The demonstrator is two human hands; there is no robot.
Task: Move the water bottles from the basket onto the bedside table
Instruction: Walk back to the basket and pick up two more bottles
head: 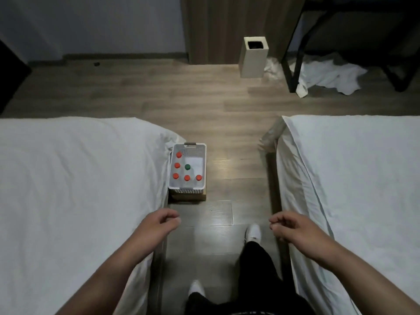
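Note:
A white perforated basket [203, 164] stands on the wooden floor against the left bed's corner. Inside it several water bottles stand upright, most with orange caps [177, 165] and one with a green cap [187, 167]. My left hand [162, 220] hovers near the left bed's edge, below the basket, fingers loosely curled and holding nothing. My right hand [287, 223] hangs over the aisle near the right bed, loosely curled too and empty. No bedside table is in view.
Two white beds flank a narrow aisle, the left bed [75, 178] and the right bed [359, 178]. My legs and white shoes [253, 231] stand in the aisle. Beyond are a beige bin [252, 57], crumpled white cloth [327, 76] and a black desk frame [293, 53].

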